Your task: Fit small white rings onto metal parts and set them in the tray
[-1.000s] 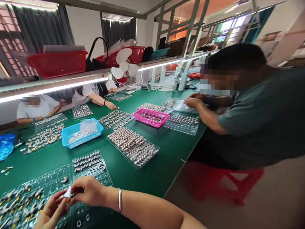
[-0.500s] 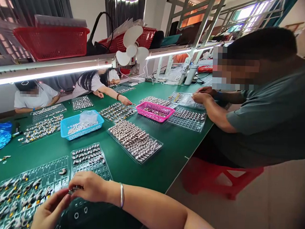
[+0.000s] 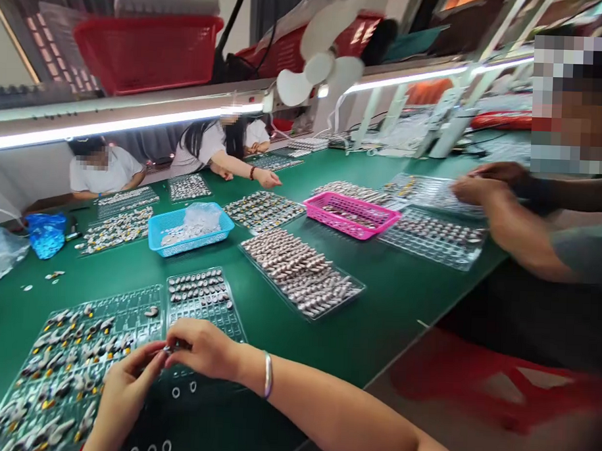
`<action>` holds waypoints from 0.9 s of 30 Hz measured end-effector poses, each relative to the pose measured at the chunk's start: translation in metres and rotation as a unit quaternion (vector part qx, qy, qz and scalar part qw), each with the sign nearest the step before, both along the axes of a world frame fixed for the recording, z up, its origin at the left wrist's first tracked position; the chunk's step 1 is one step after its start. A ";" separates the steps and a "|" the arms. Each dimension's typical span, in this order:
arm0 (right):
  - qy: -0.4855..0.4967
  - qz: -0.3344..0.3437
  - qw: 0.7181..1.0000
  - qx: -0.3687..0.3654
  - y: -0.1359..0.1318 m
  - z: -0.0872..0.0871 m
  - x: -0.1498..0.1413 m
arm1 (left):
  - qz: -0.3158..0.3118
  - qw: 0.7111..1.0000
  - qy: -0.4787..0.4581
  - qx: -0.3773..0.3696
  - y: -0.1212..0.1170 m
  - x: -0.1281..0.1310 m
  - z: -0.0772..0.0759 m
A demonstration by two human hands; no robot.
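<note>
My left hand (image 3: 129, 385) and my right hand (image 3: 206, 348) meet over the near trays, fingertips pinched round a small earbud part (image 3: 167, 350), mostly hidden by the fingers. Left of them lies a clear tray (image 3: 130, 304) with several grey-and-white earbud pieces, some with yellow bits. Just behind my right hand, another clear tray (image 3: 222, 327) carries rows of small dark oval caps (image 3: 200, 286). White rings (image 3: 176, 392) lie on the dark surface below my hands. A silver bangle (image 3: 268, 375) circles my right wrist.
On the green table (image 3: 296, 357) stand a blue basket (image 3: 189, 243), a pink basket (image 3: 351, 219) and a tray stacked with light pieces (image 3: 299, 271). A co-worker's hands (image 3: 485, 186) work at the right; another's hand (image 3: 267, 178) reaches in at the back. A fan (image 3: 319, 68) hangs above.
The view has swung right and closer. A white bit at my fingertips one second ago no longer shows; a small greyish part is between them. The far co-worker's arm has stretched out over the table.
</note>
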State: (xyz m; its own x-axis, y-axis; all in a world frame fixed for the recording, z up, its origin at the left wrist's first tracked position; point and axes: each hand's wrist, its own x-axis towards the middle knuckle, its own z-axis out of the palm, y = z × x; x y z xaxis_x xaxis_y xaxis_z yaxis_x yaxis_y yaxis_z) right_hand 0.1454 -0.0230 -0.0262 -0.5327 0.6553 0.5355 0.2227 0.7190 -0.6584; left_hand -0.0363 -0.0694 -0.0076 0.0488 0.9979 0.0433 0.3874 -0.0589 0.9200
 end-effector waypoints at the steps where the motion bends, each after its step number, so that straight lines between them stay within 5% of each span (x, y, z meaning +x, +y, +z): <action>1: 0.007 0.002 1.000 -0.007 -0.001 -0.001 0.000 | 0.003 1.000 0.002 0.000 -0.002 0.000 0.000; 9: 0.017 -0.006 0.999 -0.036 -0.006 -0.006 0.002 | 0.000 1.000 0.003 0.015 -0.009 0.002 -0.001; 27: -0.016 0.030 0.999 0.036 -0.007 -0.005 0.002 | 0.009 0.999 0.021 0.032 -0.007 0.003 0.002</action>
